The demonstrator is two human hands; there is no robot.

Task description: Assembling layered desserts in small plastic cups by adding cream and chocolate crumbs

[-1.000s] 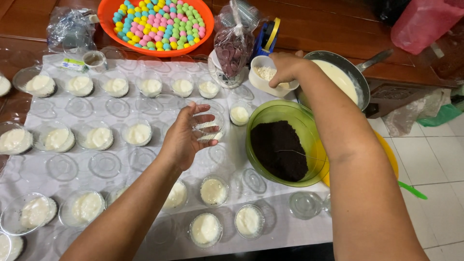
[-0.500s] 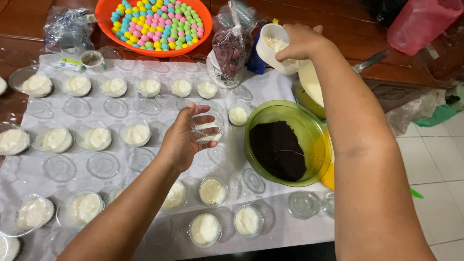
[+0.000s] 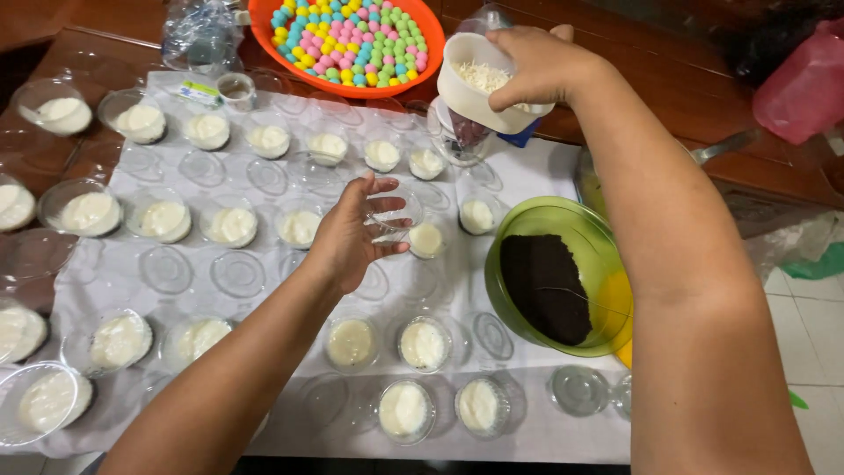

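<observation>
Gripped in the right hand, a white cup holding pale shreds is kept raised above the far edge of the counter, the fingers being closed over its rim and far side. An empty clear plastic cup is clasped in the left hand, the fingers being curled around its near side, above the middle of the white sheet. The counter is of dark wood and is covered for the most part by that sheet. An orange bowl filled with small balls in pink, yellow, green and blue is set at the far edge, just behind the sheet. A green bowl containing a dark crumb mass is placed at the right side of the sheet, below the right forearm, with a yellow item partly hidden behind it. A pink plastic bag is seen at the far right, and a crumpled clear bag lies to the left of the orange bowl. Rows of small clear cups filled with a white cream are laid out across the sheet, and round clear lids are interspersed between them. One empty clear cup is stood at the near right corner, just beside the green bowl.
</observation>
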